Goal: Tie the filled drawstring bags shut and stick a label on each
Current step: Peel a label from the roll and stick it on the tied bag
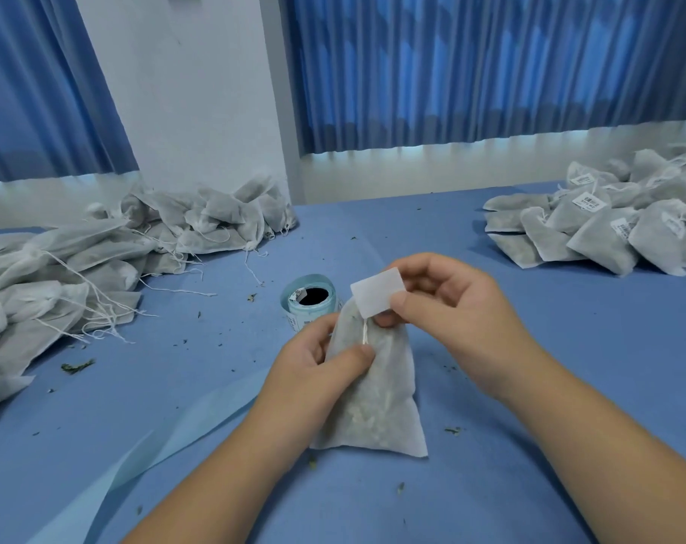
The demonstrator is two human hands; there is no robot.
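A filled white drawstring bag (376, 402) stands on the blue table in front of me, its neck gathered at the top. My left hand (317, 367) grips the bag's upper left side, thumb pressed on its front beside the short string end (365, 332). My right hand (447, 308) pinches a blank-side white label (377, 292) just above the bag's neck, where the string comes out under the label. A roll of labels (311, 300) stands behind the bag.
A heap of unlabelled filled bags (97, 261) with loose strings lies at the left. A pile of labelled bags (616, 225) lies at the far right. A strip of blue label backing (168, 437) trails toward the near left edge. Herb crumbs dot the table (569, 367).
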